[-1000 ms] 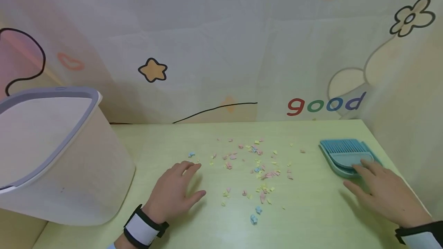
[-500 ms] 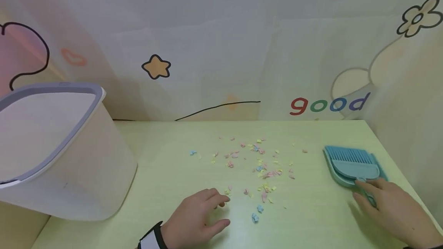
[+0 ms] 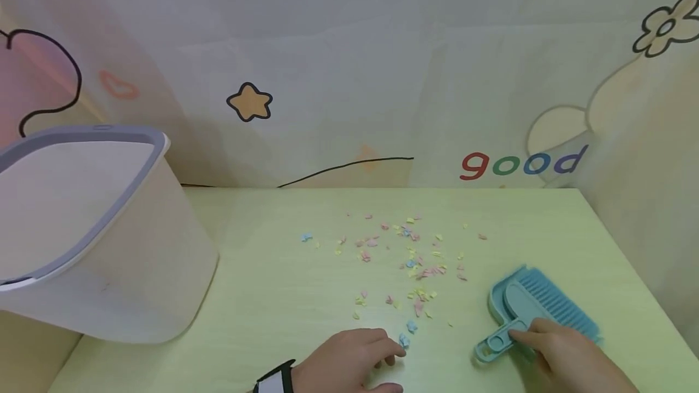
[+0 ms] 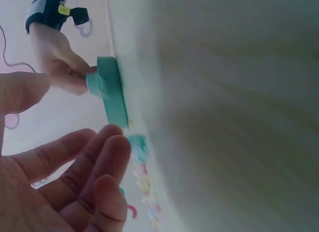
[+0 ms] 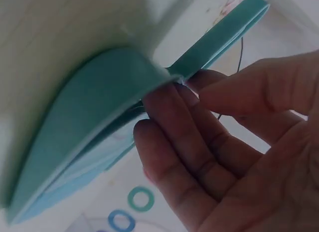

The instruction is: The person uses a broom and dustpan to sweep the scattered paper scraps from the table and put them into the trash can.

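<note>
A teal mini dustpan (image 3: 496,299) with a matching brush (image 3: 526,303) nested in it lies at the right of the table, its handle pointing front-left. My right hand (image 3: 570,353) pinches the set near the base of the handle; in the right wrist view, the thumb and fingers close on the handle's base, with other fingers under the pan's edge. My left hand (image 3: 349,359) is low over the front middle, fingers loosely bent and holding nothing. Close to its fingertips lie blue paper scraps (image 3: 404,341). Pink, yellow and blue scraps (image 3: 434,271) are scattered over the middle.
A white bin (image 3: 147,259) with a grey-purple rim stands at the left of the pale table (image 3: 262,284). Behind the table hangs a printed cloth (image 3: 327,90), and another wall borders the right edge.
My right hand has taken hold of the dustpan and brush, pulling them toward the front left and turning them. My left hand has moved right and nearer to me.
</note>
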A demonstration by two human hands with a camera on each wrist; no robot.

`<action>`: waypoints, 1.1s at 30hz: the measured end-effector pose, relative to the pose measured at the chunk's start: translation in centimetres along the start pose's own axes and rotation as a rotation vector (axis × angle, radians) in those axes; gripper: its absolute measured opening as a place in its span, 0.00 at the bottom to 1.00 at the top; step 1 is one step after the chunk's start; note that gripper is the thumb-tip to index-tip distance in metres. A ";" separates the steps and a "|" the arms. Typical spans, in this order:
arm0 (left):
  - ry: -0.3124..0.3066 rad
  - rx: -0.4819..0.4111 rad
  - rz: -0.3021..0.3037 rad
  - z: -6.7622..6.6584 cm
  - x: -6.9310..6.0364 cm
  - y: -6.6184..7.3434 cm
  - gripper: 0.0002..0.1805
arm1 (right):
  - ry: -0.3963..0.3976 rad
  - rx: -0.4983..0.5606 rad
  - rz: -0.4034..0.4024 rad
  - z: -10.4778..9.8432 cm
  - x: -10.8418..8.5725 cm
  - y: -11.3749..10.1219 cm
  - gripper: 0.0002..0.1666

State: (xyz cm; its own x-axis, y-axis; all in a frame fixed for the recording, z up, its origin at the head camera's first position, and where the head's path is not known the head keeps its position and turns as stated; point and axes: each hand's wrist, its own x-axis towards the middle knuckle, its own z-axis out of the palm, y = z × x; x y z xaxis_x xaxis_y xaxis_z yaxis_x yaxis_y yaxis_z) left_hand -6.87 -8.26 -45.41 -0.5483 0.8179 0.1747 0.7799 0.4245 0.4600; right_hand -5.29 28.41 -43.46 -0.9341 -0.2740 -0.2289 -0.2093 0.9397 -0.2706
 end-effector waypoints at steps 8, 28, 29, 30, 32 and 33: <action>-0.017 0.028 -0.119 0.4 4.6 2.1 0.22 | 0.022 -0.015 -0.014 0.4 0.5 -3.2 0.13; -0.157 0.323 -0.124 2.9 12.4 3.8 0.17 | 0.149 -0.181 -0.150 0.1 2.3 -2.4 0.16; -0.159 0.313 -0.131 3.0 12.5 3.9 0.16 | 0.163 -0.186 -0.164 0.2 2.2 -2.4 0.16; -0.158 0.304 -0.140 3.1 12.6 4.0 0.16 | 0.179 -0.190 -0.178 0.2 2.2 -2.4 0.17; -0.163 0.279 -0.158 3.4 12.8 4.1 0.15 | 0.199 -0.191 -0.199 0.3 2.3 -2.3 0.18; -0.167 0.263 -0.164 3.5 12.9 4.1 0.15 | 0.207 -0.192 -0.209 0.3 2.3 -2.3 0.18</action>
State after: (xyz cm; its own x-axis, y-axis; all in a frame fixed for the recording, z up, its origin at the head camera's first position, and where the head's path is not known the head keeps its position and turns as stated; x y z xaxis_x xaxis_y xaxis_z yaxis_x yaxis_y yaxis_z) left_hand -9.67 5.43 -44.30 -0.6328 0.7734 -0.0377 0.7484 0.6234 0.2263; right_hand -6.86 25.50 -43.67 -0.9000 -0.4357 0.0129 -0.4344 0.8944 -0.1067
